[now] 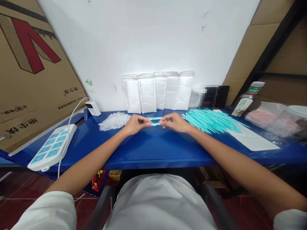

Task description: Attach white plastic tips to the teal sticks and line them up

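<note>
Turquoise strip (155,124) is being held level near the centre of the frame; whether it is touching the surface below, one cannot tell. A white wall (134,35) is filling the upper middle of the frame, and a blue bench (153,150) is stretching across the middle below it. A printed cardboard panel (55,83) is leaning at the upper left. White padded envelopes (147,94) are standing upright in an overlapping row at the centre, resting against the wall. A pile of turquoise strips (208,119) is spreading right of centre, partly covering a white sheet (254,140). A white power strip (51,150) is lying at the lower left, and a bottle (248,99) is standing at the right. Pale translucent pieces (115,120) are lying heaped left of centre. The left hand (136,124) is pinching the held strip's left end between thumb and fingers; the right hand (175,122) is pinching it farther right. A small white device (93,108) is sitting at the middle left. Just behind the held piece, a second strip (154,118) is lying roughly parallel.
</note>
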Tool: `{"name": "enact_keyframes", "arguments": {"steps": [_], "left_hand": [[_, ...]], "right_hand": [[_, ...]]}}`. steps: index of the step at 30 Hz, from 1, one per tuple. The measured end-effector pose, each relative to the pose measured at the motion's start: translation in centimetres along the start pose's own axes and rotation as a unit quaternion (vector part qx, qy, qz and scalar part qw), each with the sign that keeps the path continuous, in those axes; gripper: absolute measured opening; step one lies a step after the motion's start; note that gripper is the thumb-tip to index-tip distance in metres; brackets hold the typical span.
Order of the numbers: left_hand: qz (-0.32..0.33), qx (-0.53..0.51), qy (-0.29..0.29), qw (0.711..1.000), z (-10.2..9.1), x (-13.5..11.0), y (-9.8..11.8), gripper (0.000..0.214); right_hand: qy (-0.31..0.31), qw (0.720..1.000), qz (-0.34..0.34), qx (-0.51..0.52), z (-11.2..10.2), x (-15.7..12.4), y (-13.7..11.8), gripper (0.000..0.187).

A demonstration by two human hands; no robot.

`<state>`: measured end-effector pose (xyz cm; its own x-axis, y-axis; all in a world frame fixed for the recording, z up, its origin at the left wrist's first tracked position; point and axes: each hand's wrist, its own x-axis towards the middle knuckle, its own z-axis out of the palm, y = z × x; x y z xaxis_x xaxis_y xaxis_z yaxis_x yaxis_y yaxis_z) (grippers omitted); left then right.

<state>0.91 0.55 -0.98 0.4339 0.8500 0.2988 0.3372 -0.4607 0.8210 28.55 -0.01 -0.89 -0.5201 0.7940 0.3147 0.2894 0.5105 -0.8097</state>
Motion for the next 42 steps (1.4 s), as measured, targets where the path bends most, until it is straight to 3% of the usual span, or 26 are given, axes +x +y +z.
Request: {"name": "enact_keyframes", "arguments": {"steps": [4, 9, 13, 17, 27, 35, 42], "left_hand": [[-0.003, -0.010, 0.010, 1.000, 0.2, 0.4, -0.4, 0.049], [-0.003, 0.013, 0.047, 0.999, -0.2, 1.3, -1.6, 0.048], [-0.012, 0.042, 0.080, 0.996, -0.7, 1.6, -2.9, 0.039], [-0.024, 0.070, 0.077, 0.994, -0.7, 1.8, -3.8, 0.031], [0.006, 0.226, 0.076, 0.971, -0.7, 1.6, -3.6, 0.018], [0.117, 0.322, 0.026, 0.939, 0.0, 0.4, -1.4, 0.025], [0.094, 0.373, -0.043, 0.922, 0.3, -0.3, -0.4, 0.039]], "right_hand": [[0.003, 1.000, -0.002, -0.028, -0.1, 0.3, 0.3, 0.046], [0.043, 0.981, -0.050, -0.183, -1.1, 0.8, 2.1, 0.032], [0.043, 0.977, -0.019, -0.208, -1.8, 0.9, 3.5, 0.028], [0.033, 0.975, 0.007, -0.221, -2.0, 1.1, 4.2, 0.026], [0.035, 0.934, 0.016, -0.356, -2.3, 1.3, 6.0, 0.023], [0.028, 0.913, 0.021, -0.406, -2.7, 0.6, 4.1, 0.022], [-0.035, 0.901, 0.030, -0.431, -1.9, -0.1, 2.3, 0.036]]}}
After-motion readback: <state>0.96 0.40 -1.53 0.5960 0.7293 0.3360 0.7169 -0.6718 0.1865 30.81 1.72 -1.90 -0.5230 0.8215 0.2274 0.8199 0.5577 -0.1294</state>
